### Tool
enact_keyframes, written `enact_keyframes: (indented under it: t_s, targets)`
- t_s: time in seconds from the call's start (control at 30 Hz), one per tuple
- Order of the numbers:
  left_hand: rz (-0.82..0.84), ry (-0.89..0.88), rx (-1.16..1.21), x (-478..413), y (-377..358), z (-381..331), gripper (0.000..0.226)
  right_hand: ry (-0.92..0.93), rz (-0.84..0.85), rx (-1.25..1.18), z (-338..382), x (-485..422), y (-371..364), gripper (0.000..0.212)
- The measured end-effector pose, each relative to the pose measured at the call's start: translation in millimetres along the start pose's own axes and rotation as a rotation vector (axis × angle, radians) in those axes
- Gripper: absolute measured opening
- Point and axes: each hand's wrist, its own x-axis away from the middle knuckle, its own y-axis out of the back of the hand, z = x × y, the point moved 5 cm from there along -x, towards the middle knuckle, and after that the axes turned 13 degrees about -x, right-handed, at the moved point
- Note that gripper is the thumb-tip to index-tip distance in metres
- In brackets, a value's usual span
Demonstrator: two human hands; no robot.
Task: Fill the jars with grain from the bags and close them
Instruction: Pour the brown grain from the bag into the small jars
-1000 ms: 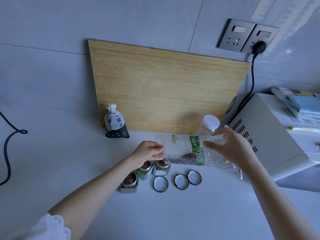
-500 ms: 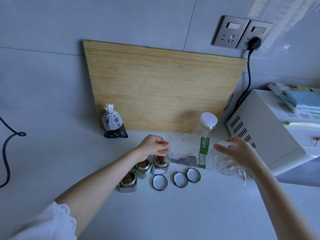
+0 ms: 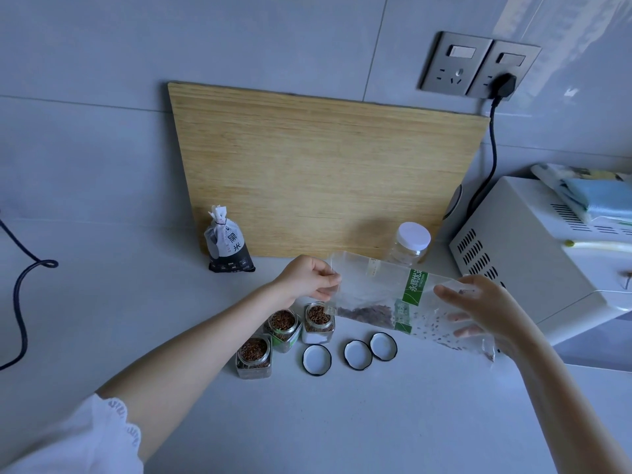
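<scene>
You are in a home kitchen: tiled wall (image 3: 102, 63), cutting board (image 3: 318, 172), microwave (image 3: 533, 254), wall sockets (image 3: 478, 65).

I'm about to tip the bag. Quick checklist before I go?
1. Pinch of left hand on bag mouth: ok.
2. Hold of right hand on far end: ok.
3. Mouth corner over right jar: ok.
4. Some grain left inside: ok, a little.
5. Room in that jar: cannot tell.
6. Three lids off, lying loose: ok.
</scene>
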Motion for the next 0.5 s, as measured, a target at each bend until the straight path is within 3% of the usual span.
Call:
enact_keyframes:
  t_s: [0.3,0.5]
  targets:
    - [-0.09,0.025,0.042,29.3,38.3,21.7,0.007,0.09,0.13,0.073,26.9,1.7,-37.9,0.053]
    - [-0.143,0.065,0.169,46.5,52.5,61.5,0.013,0.268,0.121,0.374,54.0,10.8,-75.6,0.051]
